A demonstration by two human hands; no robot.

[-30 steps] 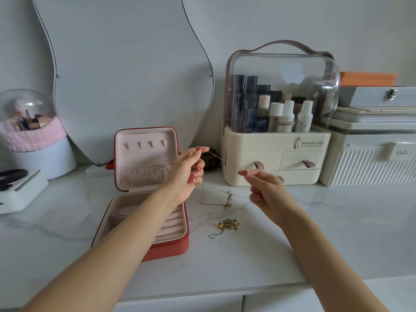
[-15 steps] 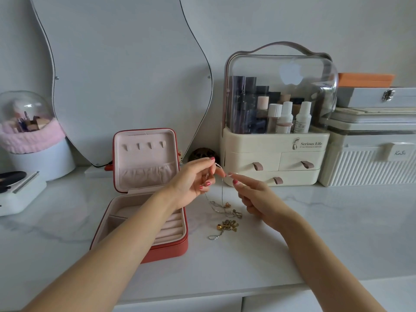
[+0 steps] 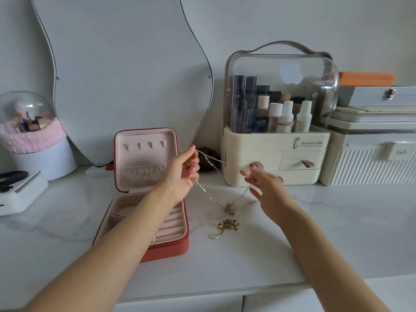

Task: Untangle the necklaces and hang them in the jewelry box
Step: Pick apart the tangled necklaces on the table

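- A thin silver chain [image 3: 206, 194] hangs in the air between two raised hands, above a white marble counter [image 3: 337, 221].
- The chain sags in a V; its low point carries a small pinkish pendant [image 3: 229, 207] just above the counter.
- The left hand [image 3: 182, 172] is closed, pinching the chain between thumb and fingertips, in front of the box's upright lid.
- The right hand [image 3: 267, 190] has loosely spread fingers; the chain runs over or between them, and whether it is gripped cannot be told.
- A second piece, a tangled gold cluster [image 3: 227, 225] with a short silver tail, lies on the counter below the pendant, just right of the box.
- The red jewelry box [image 3: 166, 251] stands open on the counter, left of the hands. Its pink lid lining shows four small hooks above a gathered pocket. The base has ring rolls and small compartments; no jewelry can be seen inside.
- Behind the right hand, a cream organizer [image 3: 274, 154] with a clear dome holds bottles and tubes.
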